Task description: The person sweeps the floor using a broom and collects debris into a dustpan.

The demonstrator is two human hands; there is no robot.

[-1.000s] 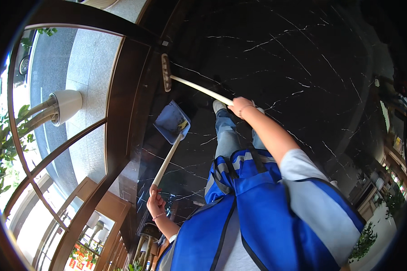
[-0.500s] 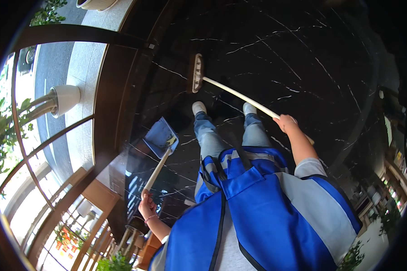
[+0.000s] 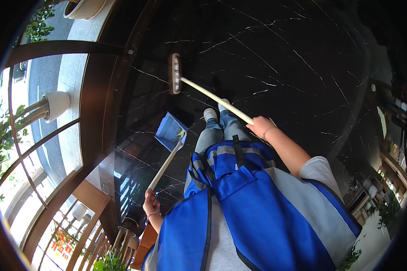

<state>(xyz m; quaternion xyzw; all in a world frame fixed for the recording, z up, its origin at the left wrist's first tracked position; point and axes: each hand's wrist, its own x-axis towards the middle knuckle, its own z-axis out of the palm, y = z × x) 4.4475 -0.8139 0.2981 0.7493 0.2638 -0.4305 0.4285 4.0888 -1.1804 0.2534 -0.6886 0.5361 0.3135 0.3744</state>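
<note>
My right hand [image 3: 261, 128] is closed round the pale handle of a broom [image 3: 216, 100]. The broom's brown-and-white head, slightly blurred, is at the black floor ahead of my feet, toward the window side. A blue long-handled dustpan [image 3: 168, 131] hangs or rests left of my legs; whether it touches the floor I cannot tell. Its pale stick runs back to my left hand [image 3: 151, 202], whose fingers wrap round the upper end. Some small yellowish bits [image 3: 181, 134] show at the pan, near where the handle joins. A gap separates broom head and dustpan.
Dark polished floor [image 3: 280, 58] with white veins spreads ahead and right. Along the left runs a brown-framed window wall [image 3: 101, 86], with potted plants outside. Behind me on the left are a stool-like stand [image 3: 124, 235] and greenery; shelves [image 3: 395, 158] line the far right.
My right arm reaches further forward and left with the broom. The dustpan has come closer to my legs. My feet are nearer together, and the whole view has shifted to the right.
</note>
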